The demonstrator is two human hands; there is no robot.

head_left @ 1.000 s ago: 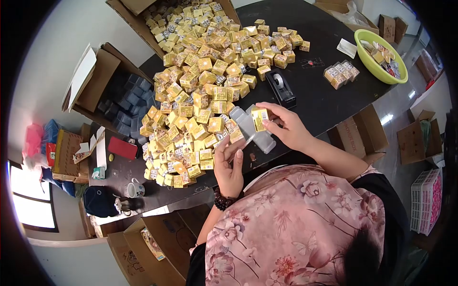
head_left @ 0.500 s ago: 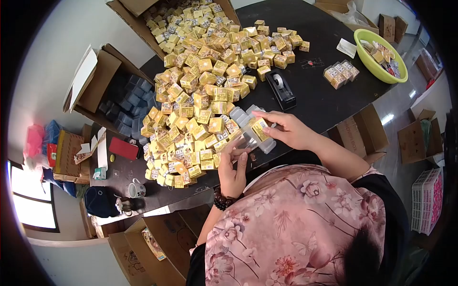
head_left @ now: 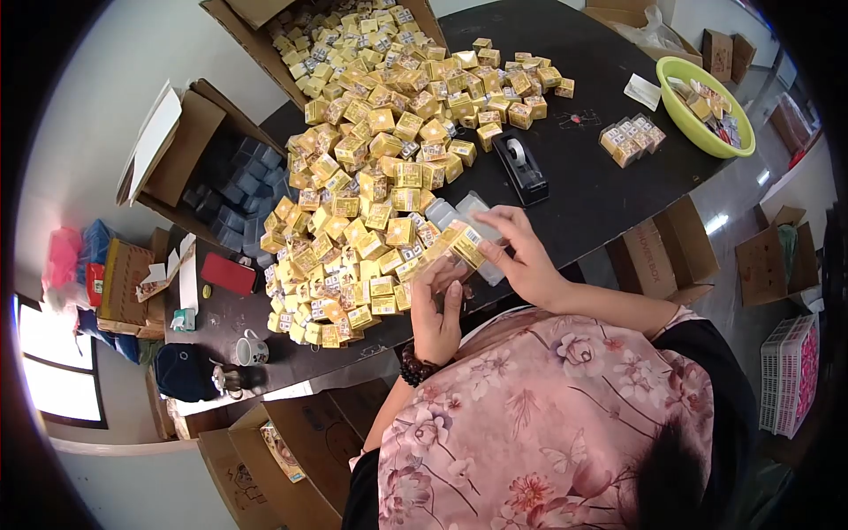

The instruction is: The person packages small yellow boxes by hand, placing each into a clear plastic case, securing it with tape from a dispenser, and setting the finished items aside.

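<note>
Pinching a yellow box (head_left: pixel 470 247) in your right hand (head_left: pixel 530 268) | your left hand (head_left: pixel 435 320) cradles clear plastic (head_left: pixel 450 265) | hold both steady, edges aligned

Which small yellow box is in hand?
The small yellow box pinched by the right hand, up ahead of the left hand; the ones in the heap lie loose on the black table.

White mug (head_left: pixel 252 351) near a flat red case (head_left: pixel 228 274), a white crate (head_left: pixel 777 384) with pink contents.
</note>
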